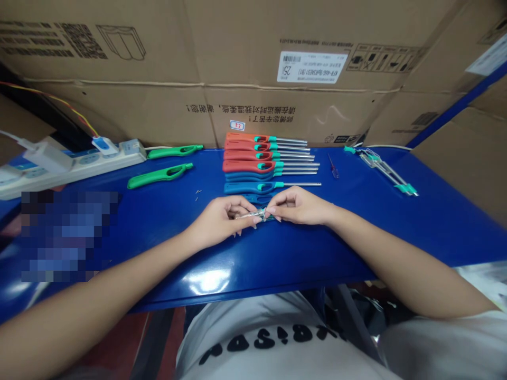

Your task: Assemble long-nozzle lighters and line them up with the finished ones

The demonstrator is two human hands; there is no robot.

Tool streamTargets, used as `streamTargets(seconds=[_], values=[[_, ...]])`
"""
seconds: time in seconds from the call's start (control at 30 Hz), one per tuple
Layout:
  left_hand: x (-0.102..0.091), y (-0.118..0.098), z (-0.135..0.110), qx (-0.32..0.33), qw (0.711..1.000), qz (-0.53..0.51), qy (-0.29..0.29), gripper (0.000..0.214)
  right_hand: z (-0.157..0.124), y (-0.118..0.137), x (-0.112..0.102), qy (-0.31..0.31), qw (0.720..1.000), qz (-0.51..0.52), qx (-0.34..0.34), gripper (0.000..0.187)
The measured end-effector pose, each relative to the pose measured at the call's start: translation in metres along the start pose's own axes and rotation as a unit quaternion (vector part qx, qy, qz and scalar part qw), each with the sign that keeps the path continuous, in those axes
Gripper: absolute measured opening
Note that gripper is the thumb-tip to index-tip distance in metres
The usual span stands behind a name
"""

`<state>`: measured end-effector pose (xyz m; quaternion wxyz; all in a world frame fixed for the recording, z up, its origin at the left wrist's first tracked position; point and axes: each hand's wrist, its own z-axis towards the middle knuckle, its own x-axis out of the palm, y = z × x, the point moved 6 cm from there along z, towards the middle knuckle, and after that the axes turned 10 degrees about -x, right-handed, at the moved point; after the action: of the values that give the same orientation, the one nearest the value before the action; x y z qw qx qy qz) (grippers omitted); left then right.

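Over the middle of the blue table, my left hand and my right hand meet around a small clear and metal lighter part. Both hands are closed in a pinch on it, left fingers under it, right fingertips at its right end. A blue lighter handle lies just behind my fingers, partly hidden. Beyond it sits a stack of several orange and blue long-nosed lighters with metal tubes pointing right.
Two green lighter handles lie at the back left beside a white power strip. Metal tubes with teal tips lie at the back right, a small red screwdriver near them. Tiny screws rest left of the stack. Cardboard boxes wall the back.
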<state>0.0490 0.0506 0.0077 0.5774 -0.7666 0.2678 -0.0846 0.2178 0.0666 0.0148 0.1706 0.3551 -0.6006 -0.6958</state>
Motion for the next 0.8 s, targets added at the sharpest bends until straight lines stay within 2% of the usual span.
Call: streamTargets(seconds=[0.6,0.8], values=[[0.0026,0.0044,0.0016,-0.012,1.0,0.016,-0.015,0.042,0.0026,-0.0033,0.0031,-0.005,1.0,-0.027,-0.002,0.038],[0.0006,-0.0006,0.0,-0.001,1.0,0.006,-0.015,0.039,0.0011,-0.0082,-0.0026,-0.044,0.997,0.042,0.036,0.046]])
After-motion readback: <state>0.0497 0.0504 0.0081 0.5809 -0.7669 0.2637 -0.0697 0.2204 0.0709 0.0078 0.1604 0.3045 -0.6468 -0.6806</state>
